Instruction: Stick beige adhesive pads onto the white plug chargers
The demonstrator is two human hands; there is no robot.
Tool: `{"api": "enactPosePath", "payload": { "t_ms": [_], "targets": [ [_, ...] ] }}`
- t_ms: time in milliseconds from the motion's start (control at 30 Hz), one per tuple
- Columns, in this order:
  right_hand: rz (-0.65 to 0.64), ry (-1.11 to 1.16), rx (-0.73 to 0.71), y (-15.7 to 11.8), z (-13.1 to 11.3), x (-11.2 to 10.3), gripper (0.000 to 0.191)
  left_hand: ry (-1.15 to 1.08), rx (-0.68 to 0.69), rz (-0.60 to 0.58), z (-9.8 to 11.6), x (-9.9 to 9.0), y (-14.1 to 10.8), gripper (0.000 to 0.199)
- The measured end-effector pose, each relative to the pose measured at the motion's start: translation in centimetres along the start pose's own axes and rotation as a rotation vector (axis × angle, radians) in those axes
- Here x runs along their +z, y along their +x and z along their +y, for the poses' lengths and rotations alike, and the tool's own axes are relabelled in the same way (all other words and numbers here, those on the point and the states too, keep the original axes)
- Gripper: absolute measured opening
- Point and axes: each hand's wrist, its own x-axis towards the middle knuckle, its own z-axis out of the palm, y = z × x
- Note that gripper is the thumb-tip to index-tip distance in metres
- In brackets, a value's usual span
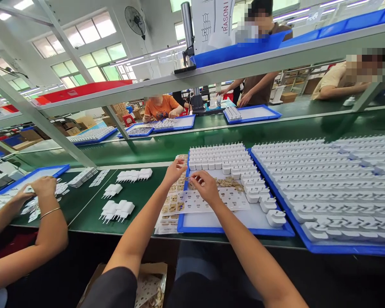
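Right hand (204, 185) is pinching a small thin piece (188, 178) near frame center, fingertips nearly together; left hand (176, 170) is hovering just beside it, fingers curled, can't tell if it's gripping anything. Perforated white sheet (223, 199) is lying below, overlapping the blue tray (234, 231). Tan pieces (231, 183) and white plug housings (253, 193) are sitting in that tray, right of center.

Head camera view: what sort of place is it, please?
Probably a factory assembly line: blue trays with rows of white plug bodies, a long green workbench, and co-workers seated nearby.
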Motion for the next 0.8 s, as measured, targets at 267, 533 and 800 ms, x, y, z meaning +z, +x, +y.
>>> {"api": "enactPosePath", "payload": {
  "t_ms": [267,533,800],
  "targets": [
    [0.032,-0.014,-0.006,0.1,0.0,-0.2,0.011,0.411,0.089,0.064,0.5,4.9,3.5,0.037],
    [0.052,0.035,0.063,0.1,-0.3,-0.3,0.015,0.468,0.073,-0.002,-0.1,4.4,2.9,0.041],
    [0.031,0.099,0.070,0.2,-0.4,-0.7,0.012,0.163,0.089,0.057,1.2,2.0,-0.5,0.033]
  ]
}}
